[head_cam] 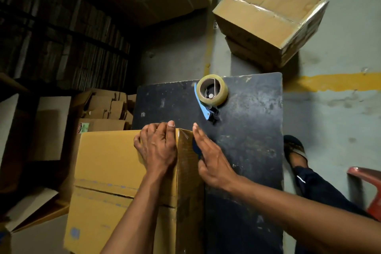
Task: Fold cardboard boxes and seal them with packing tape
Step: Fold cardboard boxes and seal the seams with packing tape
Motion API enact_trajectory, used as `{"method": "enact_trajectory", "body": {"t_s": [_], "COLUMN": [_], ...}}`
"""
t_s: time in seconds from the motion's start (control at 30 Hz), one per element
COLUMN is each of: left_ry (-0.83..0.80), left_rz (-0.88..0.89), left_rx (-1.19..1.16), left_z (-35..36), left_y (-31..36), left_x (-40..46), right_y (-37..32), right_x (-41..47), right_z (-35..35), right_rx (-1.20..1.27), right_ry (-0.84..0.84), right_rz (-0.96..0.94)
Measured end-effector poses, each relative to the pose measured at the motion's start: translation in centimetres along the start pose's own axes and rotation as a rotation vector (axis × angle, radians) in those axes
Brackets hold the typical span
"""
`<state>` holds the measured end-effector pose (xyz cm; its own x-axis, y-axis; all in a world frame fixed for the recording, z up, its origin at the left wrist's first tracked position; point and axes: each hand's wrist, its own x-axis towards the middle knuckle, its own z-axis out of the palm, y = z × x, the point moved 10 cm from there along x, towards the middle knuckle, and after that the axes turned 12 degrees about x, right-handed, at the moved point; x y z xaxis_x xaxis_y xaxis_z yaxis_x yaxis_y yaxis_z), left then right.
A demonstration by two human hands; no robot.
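A tall yellow-brown cardboard box (107,163) stands against the left edge of a black table (247,140). My left hand (157,146) lies flat on the box's top at its far right corner, fingers curled over the far edge. My right hand (212,159) presses flat, fingers together, against the box's right side, where clear tape shines near the corner. A roll of clear packing tape in a blue dispenser (211,94) rests on the table beyond both hands, untouched.
Two sealed boxes (268,18) are stacked on the floor at the far right. Flattened cartons (107,107) and open boxes crowd the left. A sandalled foot (294,150) and a red plastic stool (369,187) sit right of the table.
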<state>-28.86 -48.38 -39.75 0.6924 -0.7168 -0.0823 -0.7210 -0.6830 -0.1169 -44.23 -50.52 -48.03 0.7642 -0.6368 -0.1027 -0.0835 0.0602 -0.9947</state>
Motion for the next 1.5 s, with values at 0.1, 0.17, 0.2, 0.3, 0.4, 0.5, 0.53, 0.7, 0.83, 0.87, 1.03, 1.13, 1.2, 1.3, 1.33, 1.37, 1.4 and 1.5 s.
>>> {"method": "enact_trajectory", "body": {"t_s": [0.1, 0.17, 0.2, 0.3, 0.4, 0.5, 0.53, 0.7, 0.83, 0.87, 1.03, 1.13, 1.2, 1.3, 1.33, 1.37, 1.4, 1.5], "left_ry": [-0.002, -0.011, -0.012, 0.001, 0.016, 0.037, 0.044, 0.04, 0.048, 0.047, 0.036, 0.039, 0.037, 0.032, 0.034, 0.038, 0.045, 0.075], "left_rz": [0.0, -0.001, -0.001, -0.004, -0.009, -0.018, -0.023, -0.008, 0.003, 0.007, 0.008, 0.012, 0.013, 0.026, 0.028, 0.027, 0.027, 0.028], "left_rx": [0.004, 0.005, 0.002, -0.019, -0.049, -0.093, -0.095, -0.055, -0.048, -0.043, -0.027, -0.036, -0.044, -0.054, -0.063, -0.073, -0.082, -0.103], "left_z": [0.0, 0.0, 0.0, 0.0, 0.2, 0.1, -0.1, -0.2, 0.0, 0.1, 0.6, 0.7, 0.7, 0.6, 0.6, 0.5, 0.4, 0.2], "left_y": [0.0, -0.1, -0.1, -0.4, -0.5, -0.6, -0.6, -0.6, -0.5, -0.6, -1.2, -1.1, -1.1, -1.1, -1.0, -1.0, -1.0, -0.9], "left_x": [0.0, -0.1, -0.1, -0.1, 0.1, 0.0, -0.1, -0.1, 0.0, 0.1, 0.3, 0.3, 0.3, 0.2, 0.2, 0.2, 0.2, 0.2], "right_y": [-1.0, -1.1, -0.6, 0.2, -1.0, -4.3, -5.1, -3.5, -2.5, -2.5, -1.8, -1.0, -0.6, 0.7, 0.9, 1.0, 0.8, -0.6], "right_x": [1.1, 0.0, -0.6, -1.7, 0.7, 5.1, 6.5, 9.0, 8.9, 8.9, 9.6, 10.3, 10.6, 10.5, 10.4, 10.2, 10.1, 9.8], "right_z": [1.7, 2.8, 3.0, 1.2, -3.5, -4.6, -4.1, -2.1, -2.1, -2.0, -1.9, -2.0, -2.1, -2.8, -3.0, -3.2, -3.4, -2.8], "right_rx": [-0.071, -0.161, -0.201, -0.143, 0.184, 0.403, 0.416, 0.383, 0.412, 0.41, 0.422, 0.412, 0.401, 0.325, 0.293, 0.286, 0.303, 0.333], "right_ry": [0.0, -0.024, -0.057, -0.123, 0.046, -0.025, -0.1, -0.336, -0.361, -0.369, -0.387, -0.393, -0.401, -0.408, -0.416, -0.424, -0.429, -0.407], "right_rz": [-0.016, -0.028, -0.036, -0.043, 0.07, 0.106, 0.123, 0.25, 0.252, 0.251, 0.182, 0.108, 0.094, 0.116, 0.12, 0.121, 0.126, 0.13]}}
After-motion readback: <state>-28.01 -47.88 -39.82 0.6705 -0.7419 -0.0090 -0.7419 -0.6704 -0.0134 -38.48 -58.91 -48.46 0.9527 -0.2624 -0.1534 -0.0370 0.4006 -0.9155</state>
